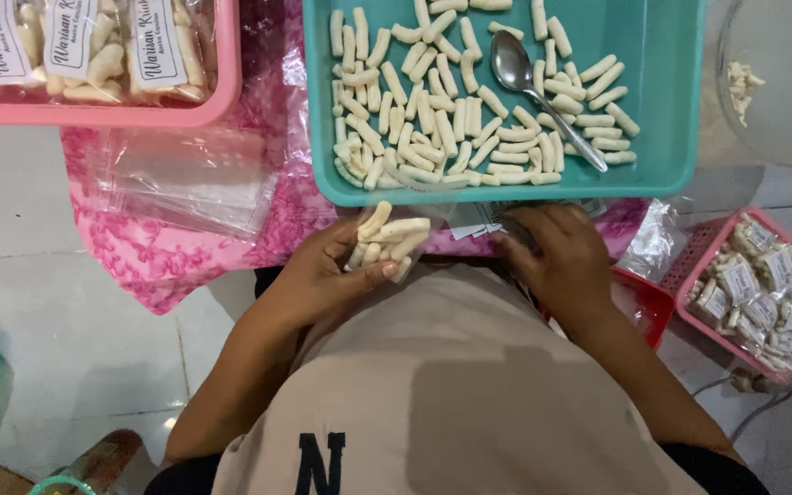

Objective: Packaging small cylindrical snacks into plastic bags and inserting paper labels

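Landmark: teal rectangular plastic tray (671,110) of pale finger-shaped cookies, a metal spoon (533,87) lying among them.
Left hand (323,275): just below the tray's near edge, fingers clamped on a small clear plastic bag of pale cookies (387,243).
Right hand (561,257): below the tray, fingers curled on small white paper labels (478,225); grip unclear.

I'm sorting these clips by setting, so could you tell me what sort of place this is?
Probably a home snack-packing spot on a tiled floor. A teal tray holds loose finger-shaped snacks with a spoon, the left hand holds a small filled bag, and pink baskets hold finished labelled packs.
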